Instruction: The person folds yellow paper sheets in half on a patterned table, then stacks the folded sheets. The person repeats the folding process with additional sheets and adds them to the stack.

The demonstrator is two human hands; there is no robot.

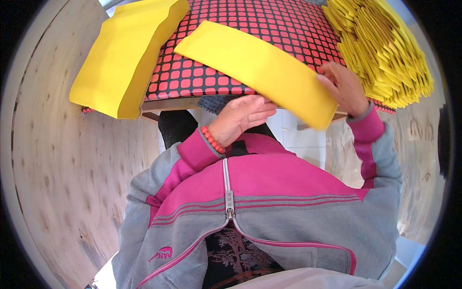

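Note:
A long, flat yellow piece (260, 65), which looks like a folded sheet, slants over the near edge of the table. Its right end is blurred and reaches past that edge. My right hand (344, 89) is at this end, thumb against the sheet and fingers bent behind its upper edge. Below the sheet's lower edge is my left hand (243, 115), a red bead bracelet on its wrist. The fingers there are stretched out and the fingertips touch or nearly touch the sheet. Whether the material is paper or cloth I cannot tell.
On the table's red and black checked cover (192, 79), a thick pile of flat yellow sheets (115, 58) lies at the left. A tall, fanned stack of folded yellow pieces (385, 53) stands at the right. Pale wooden panels (72, 144) rise on both sides of me.

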